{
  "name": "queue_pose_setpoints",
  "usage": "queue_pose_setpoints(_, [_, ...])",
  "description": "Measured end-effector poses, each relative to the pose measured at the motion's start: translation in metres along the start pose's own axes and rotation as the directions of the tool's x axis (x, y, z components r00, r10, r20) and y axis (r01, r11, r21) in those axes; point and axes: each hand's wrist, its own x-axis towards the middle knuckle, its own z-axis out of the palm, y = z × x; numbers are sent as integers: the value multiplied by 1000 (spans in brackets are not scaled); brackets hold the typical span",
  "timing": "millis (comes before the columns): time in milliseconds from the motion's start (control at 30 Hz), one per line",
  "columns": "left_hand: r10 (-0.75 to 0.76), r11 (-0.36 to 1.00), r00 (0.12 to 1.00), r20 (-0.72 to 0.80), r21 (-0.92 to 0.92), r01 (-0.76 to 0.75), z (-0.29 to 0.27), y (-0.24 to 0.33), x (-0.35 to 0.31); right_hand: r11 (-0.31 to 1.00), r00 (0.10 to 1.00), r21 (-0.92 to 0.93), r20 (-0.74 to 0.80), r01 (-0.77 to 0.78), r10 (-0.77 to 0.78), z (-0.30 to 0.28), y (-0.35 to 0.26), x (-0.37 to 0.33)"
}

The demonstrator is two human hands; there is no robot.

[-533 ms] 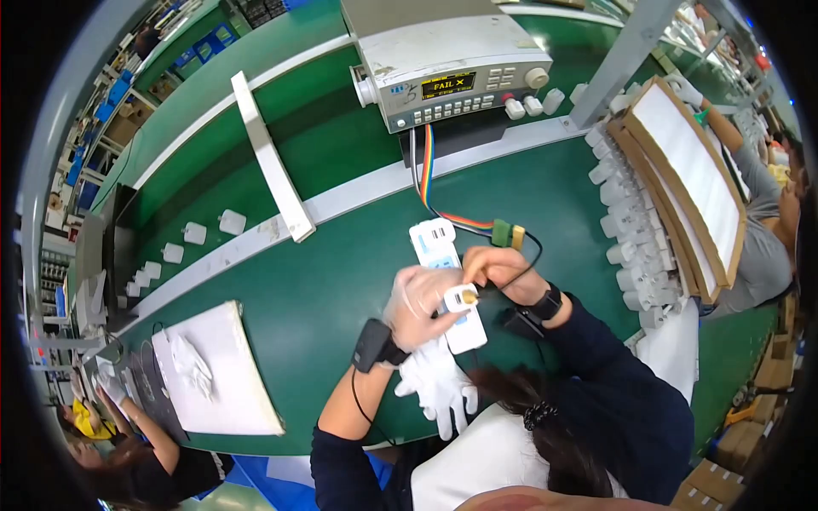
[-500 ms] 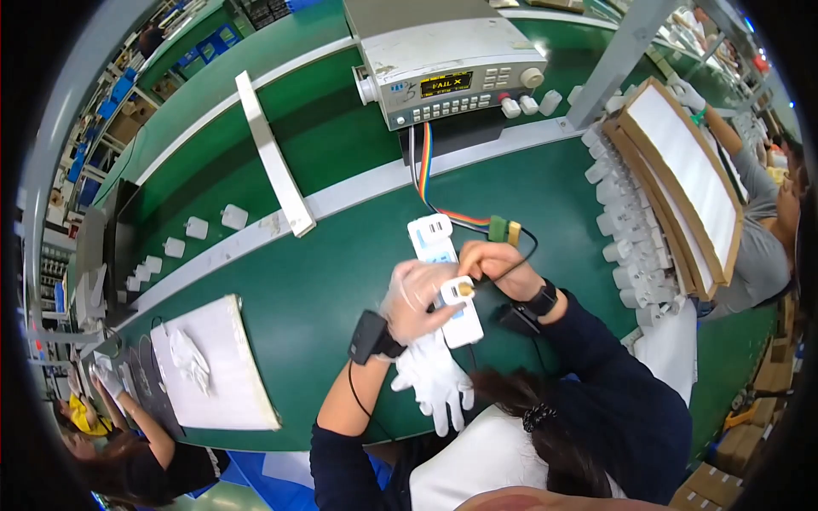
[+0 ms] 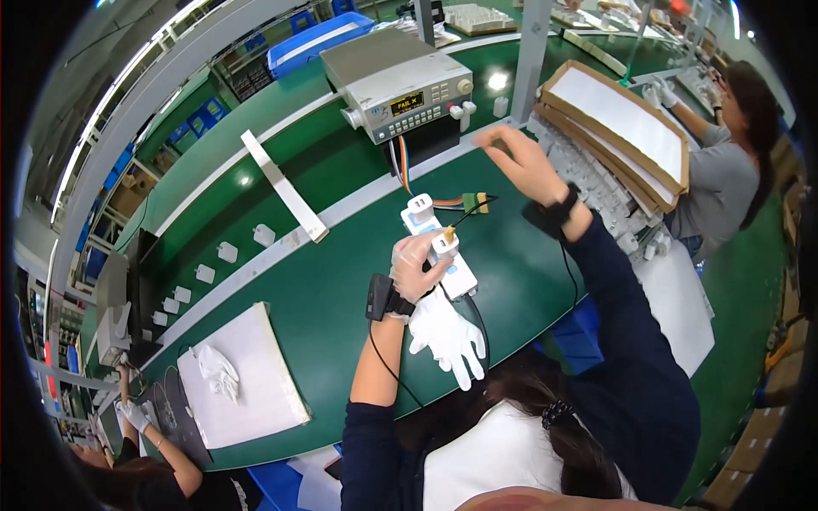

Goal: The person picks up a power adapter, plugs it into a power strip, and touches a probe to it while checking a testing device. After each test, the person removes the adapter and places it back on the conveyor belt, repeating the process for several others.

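White charger [image 3: 442, 249] on the strip [image 3: 461, 280], clamped by my left hand [image 3: 412, 267], now has only that hold: my right hand [image 3: 526, 163], fingers apart, has swung right of the strip

I'm watching a small, blocky white charger [image 3: 444, 248] sitting on a long white power strip [image 3: 461, 280], the left hand [image 3: 412, 266] gripping it by its sides. A yellow connector [image 3: 450, 234] is standing up out of it, its black cable [image 3: 466, 215] running away from the left hand. The strip is lying aslant under those fingers, well apart from the raised right hand [image 3: 527, 163]
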Motion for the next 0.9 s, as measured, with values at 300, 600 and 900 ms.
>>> queue_pose_setpoints(300, [-45,999,999,3,-21,45,-11,5,-7,892,991,-452,112,-16,74,32,47,77])
queue_pose_setpoints(600, [-53,998,998,34,-35,54,-9,3,-7,888,990,-450,136,101,-43,39,78,74])
queue_pose_setpoints(900, [-36,999,999,3,30,35,-7,-5,-12,981,996,189,-76,-41,56,18,-7,7])
